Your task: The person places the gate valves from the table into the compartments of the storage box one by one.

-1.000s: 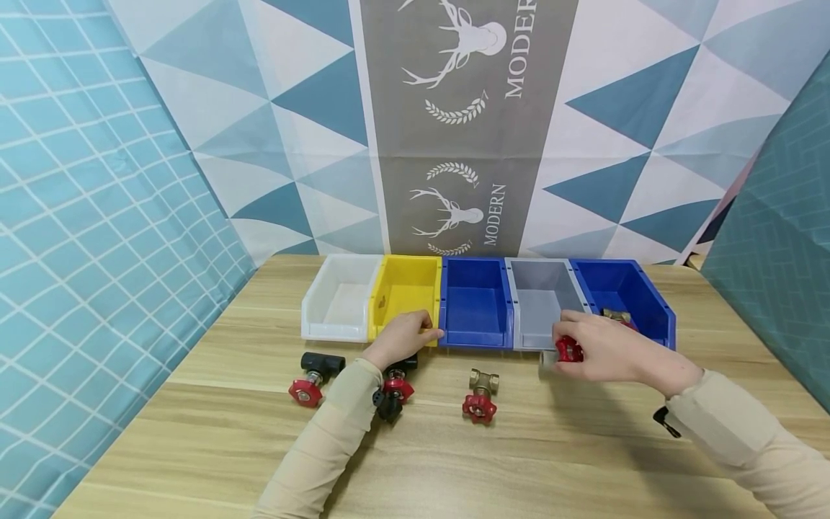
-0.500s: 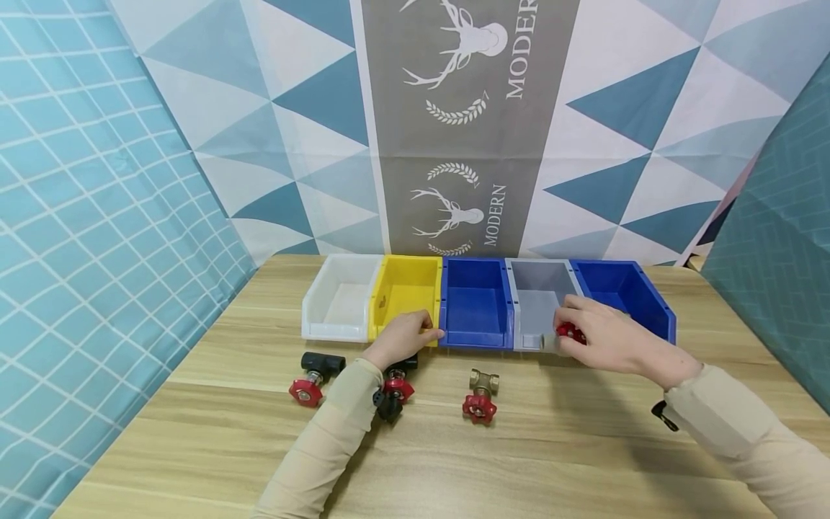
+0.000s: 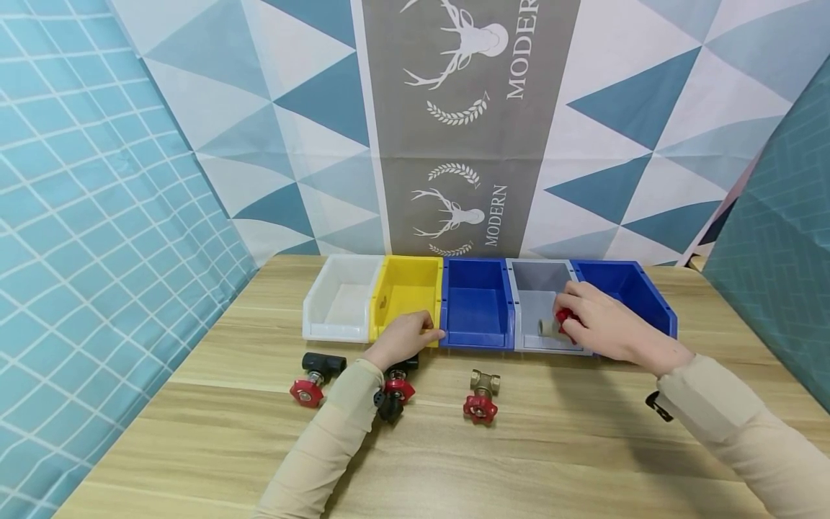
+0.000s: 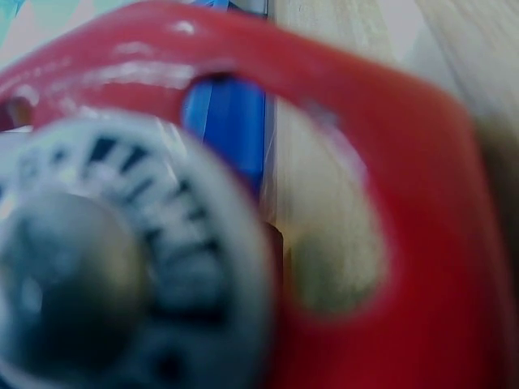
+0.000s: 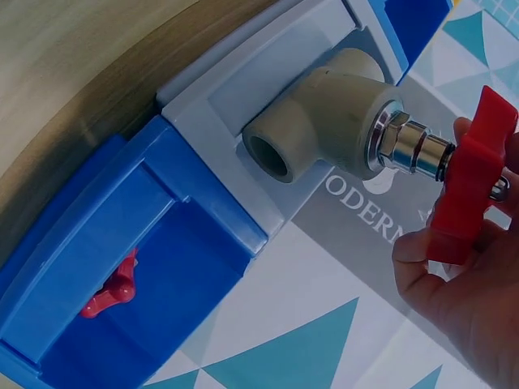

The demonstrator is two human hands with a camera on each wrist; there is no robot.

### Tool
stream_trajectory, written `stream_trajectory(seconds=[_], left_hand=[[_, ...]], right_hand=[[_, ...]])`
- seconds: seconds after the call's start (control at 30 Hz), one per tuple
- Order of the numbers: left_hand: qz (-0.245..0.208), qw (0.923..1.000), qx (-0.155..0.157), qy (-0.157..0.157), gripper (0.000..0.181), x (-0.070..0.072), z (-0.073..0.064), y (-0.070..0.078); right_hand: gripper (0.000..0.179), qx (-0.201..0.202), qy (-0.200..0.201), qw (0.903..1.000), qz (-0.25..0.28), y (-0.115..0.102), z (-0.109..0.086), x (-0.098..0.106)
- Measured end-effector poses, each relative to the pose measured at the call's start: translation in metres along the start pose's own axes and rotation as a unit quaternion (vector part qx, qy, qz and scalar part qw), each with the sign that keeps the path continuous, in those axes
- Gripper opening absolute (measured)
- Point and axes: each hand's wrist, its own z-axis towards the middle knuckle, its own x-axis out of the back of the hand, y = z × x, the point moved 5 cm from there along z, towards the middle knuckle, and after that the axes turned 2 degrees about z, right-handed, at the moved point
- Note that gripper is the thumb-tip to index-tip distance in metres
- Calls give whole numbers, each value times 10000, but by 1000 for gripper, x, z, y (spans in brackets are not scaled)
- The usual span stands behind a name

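Both hands reach to a row of bins. The right hand [image 3: 603, 324] has its thumb and fingers closed round the red wheel [image 5: 469, 178] of a beige valve [image 5: 332, 113]. That valve is at the front part of the gray bin [image 3: 528, 299], just over the lip; I cannot tell if they touch. Left of the gray bin, past the middle blue bin [image 3: 476, 310], the left hand [image 3: 400, 340] is at the front edge of the yellow bin [image 3: 410, 277]. Its fingers are bent, but I cannot tell if they grip.

Blue bins stand close on both sides of the gray bin, so its open room is on top. A wide strip of bench [image 3: 519, 468] shows in front of it. On that strip, to the left, lies a brass valve [image 3: 483, 393]. Farther left are a black valve [image 3: 319, 364] and a second black valve [image 3: 400, 389], partly hidden by the left sleeve [image 3: 337, 432].

Right of the gray bin, a red knob [image 5: 113, 288] peeks out in the right blue bin [image 5: 195, 259], partly hidden by its front wall. A big blurry wheel [image 4: 438, 178] fills most of the left wrist view.
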Motion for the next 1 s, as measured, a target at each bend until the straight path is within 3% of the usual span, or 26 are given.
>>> stream_trajectory(seconds=[0.3, 0.7, 1.0], left_hand=[[-10, 10000, -8, 12, 30, -1, 0, -1], [-19, 10000, -58, 7, 30, 2, 3, -2], [-47, 10000, -37, -20, 30, -1, 1, -2]], right_hand=[[15, -156, -111, 9997, 166, 5, 5, -2], [16, -250, -136, 9996, -2, 12, 16, -7], [16, -158, -213, 9996, 77, 18, 18, -18]])
